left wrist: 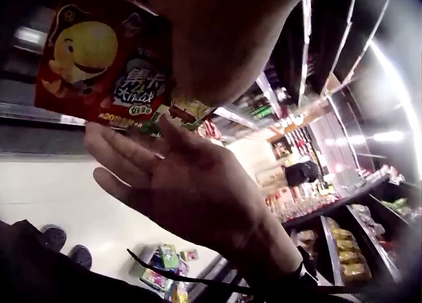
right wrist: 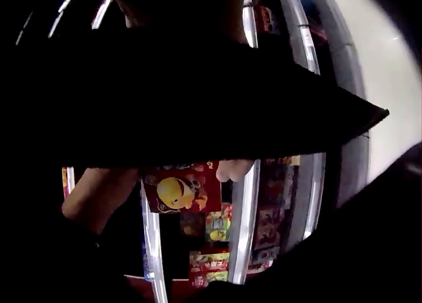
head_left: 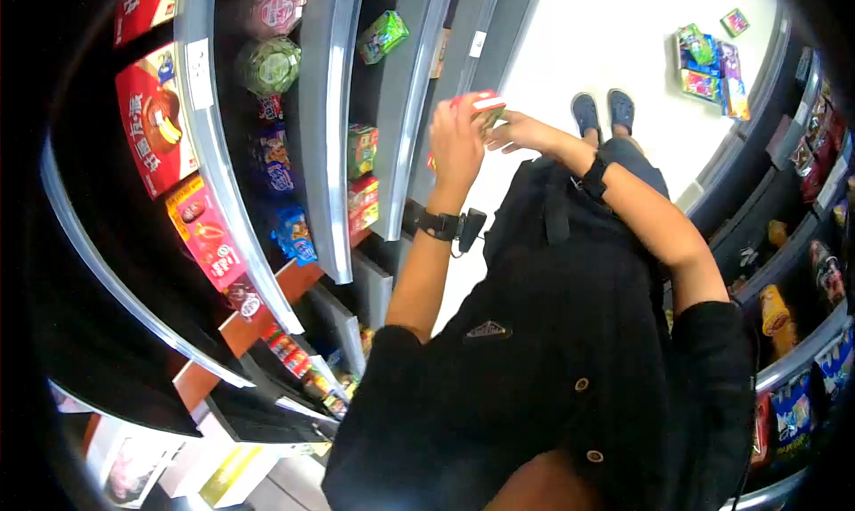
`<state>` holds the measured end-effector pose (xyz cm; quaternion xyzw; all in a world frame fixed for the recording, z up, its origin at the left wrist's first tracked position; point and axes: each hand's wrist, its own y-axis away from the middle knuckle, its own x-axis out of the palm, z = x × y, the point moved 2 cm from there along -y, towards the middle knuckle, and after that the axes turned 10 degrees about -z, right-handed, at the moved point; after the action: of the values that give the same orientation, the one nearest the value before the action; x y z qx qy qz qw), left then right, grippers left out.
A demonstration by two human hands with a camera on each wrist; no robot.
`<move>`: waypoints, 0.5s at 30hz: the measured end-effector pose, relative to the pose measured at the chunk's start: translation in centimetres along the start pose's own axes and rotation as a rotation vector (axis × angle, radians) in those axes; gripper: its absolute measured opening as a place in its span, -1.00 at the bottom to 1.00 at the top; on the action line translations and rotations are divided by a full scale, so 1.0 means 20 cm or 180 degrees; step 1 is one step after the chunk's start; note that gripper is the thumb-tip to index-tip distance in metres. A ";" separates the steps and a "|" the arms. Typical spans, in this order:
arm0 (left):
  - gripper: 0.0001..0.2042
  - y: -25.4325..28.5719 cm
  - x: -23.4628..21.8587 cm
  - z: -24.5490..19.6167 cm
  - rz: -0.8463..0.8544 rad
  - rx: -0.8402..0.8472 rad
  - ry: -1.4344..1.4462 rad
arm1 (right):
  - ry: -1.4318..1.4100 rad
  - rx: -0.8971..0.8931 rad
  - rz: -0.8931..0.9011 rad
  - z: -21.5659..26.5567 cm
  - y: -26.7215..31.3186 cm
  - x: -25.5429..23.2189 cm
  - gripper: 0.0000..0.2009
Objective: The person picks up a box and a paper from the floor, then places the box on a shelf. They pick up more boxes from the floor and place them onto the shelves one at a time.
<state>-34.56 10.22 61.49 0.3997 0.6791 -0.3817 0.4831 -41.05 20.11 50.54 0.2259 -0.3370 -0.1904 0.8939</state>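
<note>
My left hand (head_left: 456, 150) grips a small red snack box (left wrist: 99, 66) in front of the shelving. Its front carries a yellow cartoon animal and white lettering, seen close up in the left wrist view. The right hand (left wrist: 198, 184) lies along the lower edge of the box, its fingers long and straight and their tips right at that edge. In the head view the right hand reaches in from the right side of the box. A dark shape covers most of the right wrist view, with the red box (right wrist: 181, 191) partly showing beneath it.
Shelves on the left hold a large red box (head_left: 151, 119), a pink box (head_left: 209, 235), blue bags (head_left: 294, 235) and a green packet (head_left: 385, 37). Colourful packets (head_left: 704, 61) lie on the white floor beyond the shoes (head_left: 621, 110). More shelves with bags (head_left: 793, 417) stand at right.
</note>
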 end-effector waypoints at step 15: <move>-0.34 0.69 -0.19 1.11 -0.0475 -0.0718 -0.1274 | -0.0215 -0.0971 0.0332 -0.31 -0.64 1.10 -0.23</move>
<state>-13.35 -5.19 58.02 0.2083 0.6358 -0.4097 0.6201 -23.78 0.40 51.00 0.0632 -0.3454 -0.2002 0.9147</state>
